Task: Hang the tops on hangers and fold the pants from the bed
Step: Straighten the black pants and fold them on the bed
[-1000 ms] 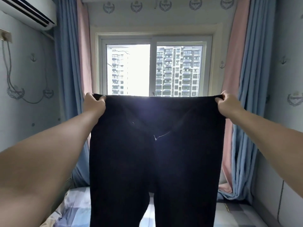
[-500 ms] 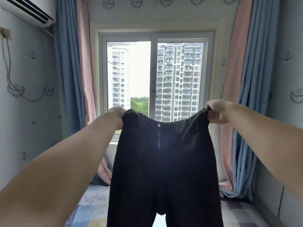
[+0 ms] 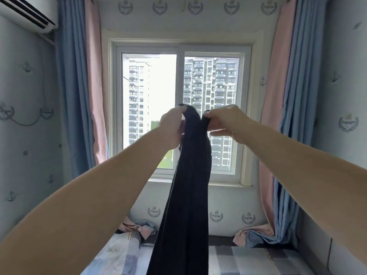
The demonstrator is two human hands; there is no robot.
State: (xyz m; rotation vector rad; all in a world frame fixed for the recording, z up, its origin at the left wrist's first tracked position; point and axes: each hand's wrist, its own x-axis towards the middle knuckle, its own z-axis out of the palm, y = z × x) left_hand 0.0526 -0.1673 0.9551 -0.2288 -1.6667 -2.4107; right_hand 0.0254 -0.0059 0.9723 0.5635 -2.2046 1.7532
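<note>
**Status.** My left hand and right hand each grip the waist end of the pants, with the fingers curled round the cloth. The two hands are just beside each other, held up in front of the window. The pants hang from them as one narrow dark column, apparently halved lengthwise. They run down past the lower edge of view, above the bed. Whether the hems touch the bed I cannot tell.

**Step in hand, as I judge it.** This is the lengthwise fold, leg onto leg.
- Match the two waist corners exactly before passing them into one hand.
- Check that the side seams and both legs lie flush, with no twist.
- Run the free hand down the cloth to smooth it.
- Lay the pants flat on the bed for the cross folds, since folding in the air invites a skewed result.
- Grip firmly, because the cloth looks soft and limp and will likely slump in a loose hold.

**Writing.** None is legible on the pants. A gold strip on the bedding may carry lettering, but it is too small to read. The wallpaper shows emblems and anchors, with no readable text.
</note>
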